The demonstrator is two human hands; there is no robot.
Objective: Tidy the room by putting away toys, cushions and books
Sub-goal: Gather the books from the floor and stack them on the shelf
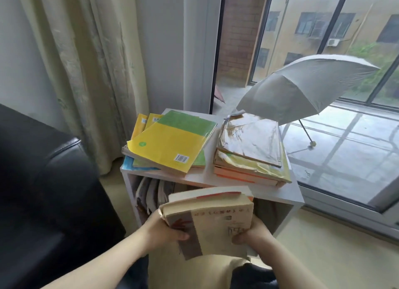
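A: Entry, left to right. What sits at the far left?

B: Black sofa [43, 180], not involved. Next, the left hand [164, 230]: thumb laid across the cover and fingers curled under the left edge of the held books [216, 224].

A: How many are held?

B: At least two. There is a thick beige volume on top and a white-and-red one beneath it. The long axis points away from the person, toward the white shelf unit [278, 193].

A: And the shelf top?

B: The yellow-green pile [170, 144] lies on the left half, loosely fanned. The worn pile [250, 150] lies on the right half, squarer. A bare strip runs between them and along the near edge.

A: And the right hand?

B: The right hand [252, 234] mirrors the left, with its thumb pressed on the lower right of the cover and its fingers underneath. Both hands are equally near the shelf.

A: The deciding relation?

B: The held books sit just in front of the shelf's near edge, below its top. The open cubby [151, 193], already holding papers, lies ahead and to the left. Judgement: lift and go forward for the top, or go low and left for the cubby.
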